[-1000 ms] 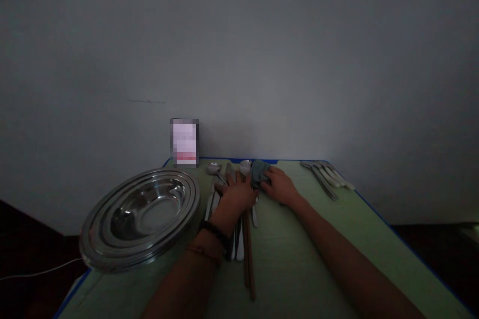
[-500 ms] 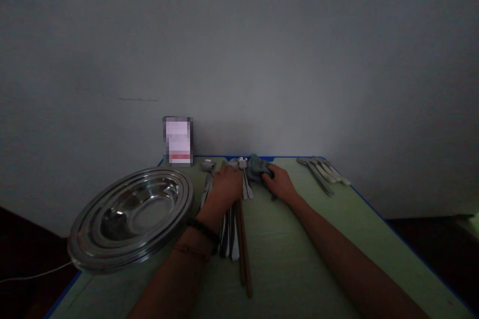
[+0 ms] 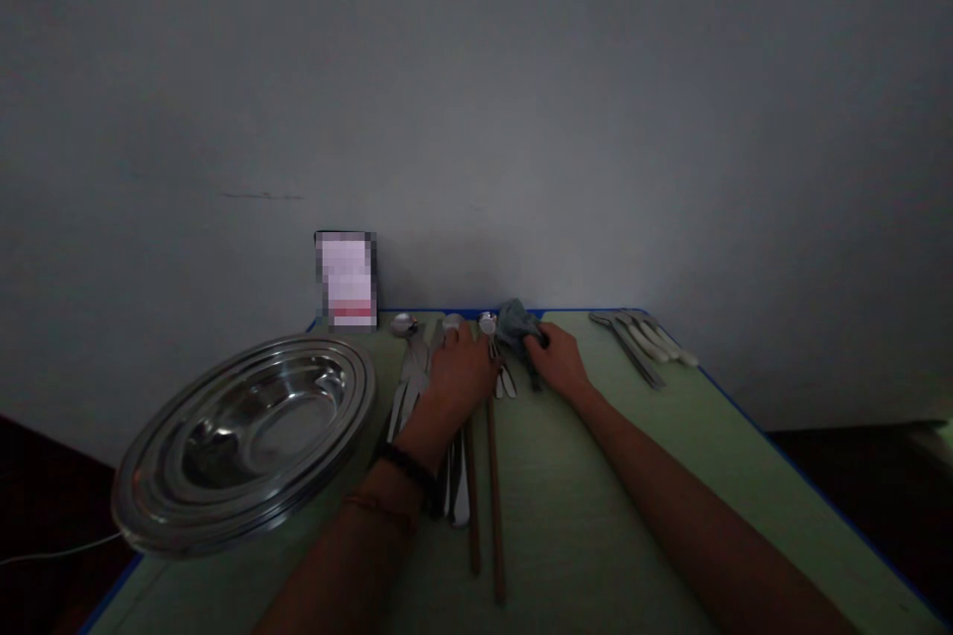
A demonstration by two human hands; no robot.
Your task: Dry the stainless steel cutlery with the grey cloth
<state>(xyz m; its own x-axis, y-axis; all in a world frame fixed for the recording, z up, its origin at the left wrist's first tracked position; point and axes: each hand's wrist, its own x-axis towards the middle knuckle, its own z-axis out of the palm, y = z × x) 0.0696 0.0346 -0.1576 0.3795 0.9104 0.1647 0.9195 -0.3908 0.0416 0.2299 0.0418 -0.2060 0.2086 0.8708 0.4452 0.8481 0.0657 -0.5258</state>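
My left hand (image 3: 456, 379) lies over a row of spoons (image 3: 406, 357) and forks in the middle of the green table (image 3: 596, 516), fingers curled down on the cutlery handles. Two wooden chopsticks (image 3: 492, 506) run from under that hand toward me. My right hand (image 3: 562, 364) is closed on a small grey cloth (image 3: 513, 322) near the table's far edge, right beside a spoon head (image 3: 487, 322). The room is dim, so fine finger detail is hard to see.
A stack of shiny steel plates (image 3: 245, 437) sits at the left and overhangs the table edge. A small standing card (image 3: 346, 280) leans at the wall behind it. Several white-handled utensils (image 3: 644, 342) lie at the far right. A grey wall rises just behind the table.
My left hand has slid a little left over the cutlery and the chopsticks now lie spread apart. My right hand with the cloth has barely moved. The view shifted slightly right.
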